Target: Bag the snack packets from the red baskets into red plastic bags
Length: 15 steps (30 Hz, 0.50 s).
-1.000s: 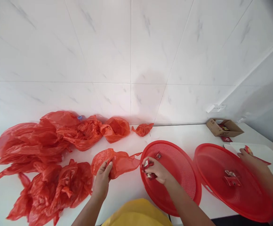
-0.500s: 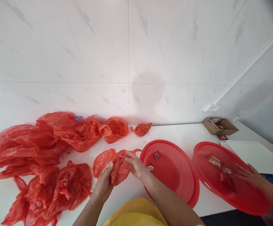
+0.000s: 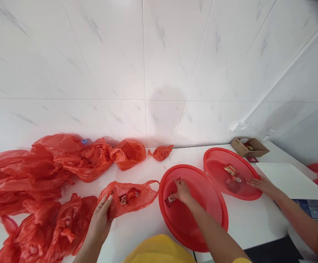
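My left hand (image 3: 101, 213) grips the left edge of a red plastic bag (image 3: 145, 197), thumb on top. The bag lies with its mouth spread, and small wrapped packets (image 3: 128, 196) show inside. My right hand (image 3: 183, 191) is down in a round red plastic basket (image 3: 193, 246), fingers apart. Its thumb is by a small packet with white print (image 3: 171, 199). The fingertips are at a second small packet (image 3: 178, 180), partly hidden.
Red plastic bags (image 3: 24, 175) are heaped at left, with more along the wall. A co-worker's hand (image 3: 261, 184) is on a second red basket (image 3: 214, 155) holding packets. A cardboard box (image 3: 249, 148) and a white board (image 3: 287, 177) are at right.
My right hand has left the bag and moved into the near basket. The bag now lies spread, showing packets. The co-worker's basket has shifted back and left.
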Each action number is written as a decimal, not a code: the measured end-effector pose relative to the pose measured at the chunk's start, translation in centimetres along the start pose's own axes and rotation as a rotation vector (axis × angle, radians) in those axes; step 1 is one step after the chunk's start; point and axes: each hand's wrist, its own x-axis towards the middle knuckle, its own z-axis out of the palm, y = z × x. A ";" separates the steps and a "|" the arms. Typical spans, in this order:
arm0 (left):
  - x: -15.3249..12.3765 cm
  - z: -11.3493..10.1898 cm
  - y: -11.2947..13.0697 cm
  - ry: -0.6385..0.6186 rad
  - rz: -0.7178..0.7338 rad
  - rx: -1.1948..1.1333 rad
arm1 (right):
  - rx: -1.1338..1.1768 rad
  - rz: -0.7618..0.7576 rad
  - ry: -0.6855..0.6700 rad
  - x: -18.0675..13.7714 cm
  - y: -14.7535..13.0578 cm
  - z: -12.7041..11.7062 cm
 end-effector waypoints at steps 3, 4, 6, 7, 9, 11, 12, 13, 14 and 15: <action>0.0 -0.2 0.0 -0.039 0.011 0.009 | -0.045 -0.131 -0.057 -1.3 -0.3 1.7; 0.1 -0.4 0.0 -0.040 0.010 0.008 | -0.051 -0.173 -0.063 -1.9 -0.4 2.2; 0.2 -0.6 -0.2 -0.025 0.006 0.000 | -0.030 -0.211 -0.052 -3.3 -0.5 2.9; 0.2 -0.7 -0.3 -0.017 0.005 -0.005 | -0.008 -0.209 -0.041 -3.9 -0.4 3.2; 0.2 -0.8 -0.4 -0.009 0.006 -0.013 | 0.049 -0.199 -0.018 -4.8 0.0 3.3; 0.1 -0.7 -0.4 -0.015 0.007 -0.009 | 0.119 -0.177 -0.005 -5.2 0.4 3.0; -0.1 -0.6 -0.3 -0.020 0.009 -0.004 | 0.155 -0.163 -0.005 -5.3 0.5 2.7; -0.2 -0.6 -0.3 -0.029 0.012 0.000 | 0.190 -0.149 -0.007 -5.3 0.4 2.4; -0.3 -0.5 -0.1 -0.041 0.019 0.002 | 0.222 -0.139 -0.003 -5.3 0.1 2.0; -0.3 -0.4 0.0 -0.058 0.026 0.004 | 0.262 -0.132 0.007 -5.3 -0.5 1.5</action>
